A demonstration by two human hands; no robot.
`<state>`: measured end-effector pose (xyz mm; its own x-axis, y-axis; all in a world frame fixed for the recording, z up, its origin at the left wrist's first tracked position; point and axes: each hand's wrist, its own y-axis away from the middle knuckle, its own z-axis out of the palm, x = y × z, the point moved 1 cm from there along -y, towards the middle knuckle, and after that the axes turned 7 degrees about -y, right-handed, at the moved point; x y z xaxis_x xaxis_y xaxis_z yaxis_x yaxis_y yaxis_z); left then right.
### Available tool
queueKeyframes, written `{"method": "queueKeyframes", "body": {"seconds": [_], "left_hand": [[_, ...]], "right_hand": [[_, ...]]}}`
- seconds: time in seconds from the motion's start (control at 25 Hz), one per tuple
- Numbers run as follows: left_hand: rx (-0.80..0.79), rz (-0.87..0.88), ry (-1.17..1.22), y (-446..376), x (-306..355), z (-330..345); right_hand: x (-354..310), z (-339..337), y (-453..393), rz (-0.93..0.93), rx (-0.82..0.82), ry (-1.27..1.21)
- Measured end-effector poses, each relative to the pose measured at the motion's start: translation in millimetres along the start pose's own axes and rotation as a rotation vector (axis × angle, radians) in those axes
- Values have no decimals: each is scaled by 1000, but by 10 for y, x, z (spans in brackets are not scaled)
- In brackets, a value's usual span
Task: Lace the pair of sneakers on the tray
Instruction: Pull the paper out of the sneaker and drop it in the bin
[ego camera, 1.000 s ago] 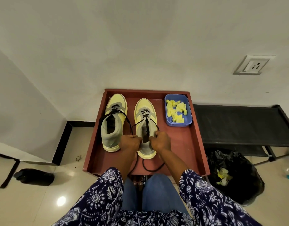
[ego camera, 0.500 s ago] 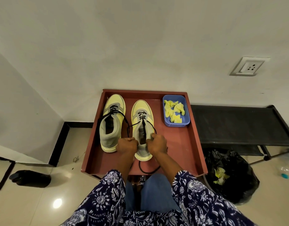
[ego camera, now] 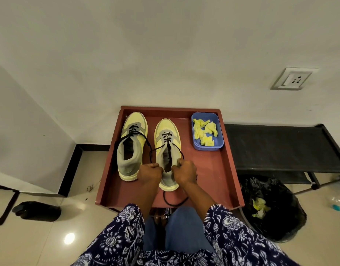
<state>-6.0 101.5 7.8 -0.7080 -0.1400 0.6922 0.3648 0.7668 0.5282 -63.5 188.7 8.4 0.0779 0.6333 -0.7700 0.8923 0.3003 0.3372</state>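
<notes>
Two yellow and grey sneakers stand side by side, toes away from me, on a red-brown tray (ego camera: 219, 175). The left sneaker (ego camera: 131, 144) has a black lace through its upper eyelets, the ends trailing loose. On the right sneaker (ego camera: 167, 148) a black lace (ego camera: 167, 139) crosses several eyelets. My left hand (ego camera: 150, 173) grips one end of that lace at the shoe's left side. My right hand (ego camera: 184, 172) grips the other end at the right side. Both fists sit over the heel opening. A loop of lace (ego camera: 174, 200) lies on the tray behind the heel.
A blue tub (ego camera: 207, 147) of crumpled yellow paper stands at the tray's far right corner. A black rack (ego camera: 280, 148) runs to the right, with a black rubbish bag (ego camera: 274, 212) below it. A dark object (ego camera: 37, 211) lies on the floor at left. The wall is close behind the tray.
Both hands stay clenched on the lace ends of the right sneaker, pulled back slightly toward the heel. The lace strands from the eyelets look tauter.
</notes>
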Motion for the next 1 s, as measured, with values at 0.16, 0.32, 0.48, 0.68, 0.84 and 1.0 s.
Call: {"method": "queueKeyframes", "body": {"seconds": [0.16,0.32,0.48,0.68,0.84,1.0], "left_hand": [[87,223,-148,142,153,33],[60,494,-226,265,395,264],[-32,706,-296,404,681,534],[-210,777,-426,226,904,837],[-267,764,-519,26,970,1014],[-322,754,-591,-108,978,1163]], "right_hand": [[33,-69,-13,53,-29,-132],[41,-294,-163,7,22,-228],[-30,-640,-432,-27,78,-242],[53,-1004,-756,-41,179,-153],[174,-1137,-996,-17,186,-77],[249,-1074,-1225,-75,159,56]]}}
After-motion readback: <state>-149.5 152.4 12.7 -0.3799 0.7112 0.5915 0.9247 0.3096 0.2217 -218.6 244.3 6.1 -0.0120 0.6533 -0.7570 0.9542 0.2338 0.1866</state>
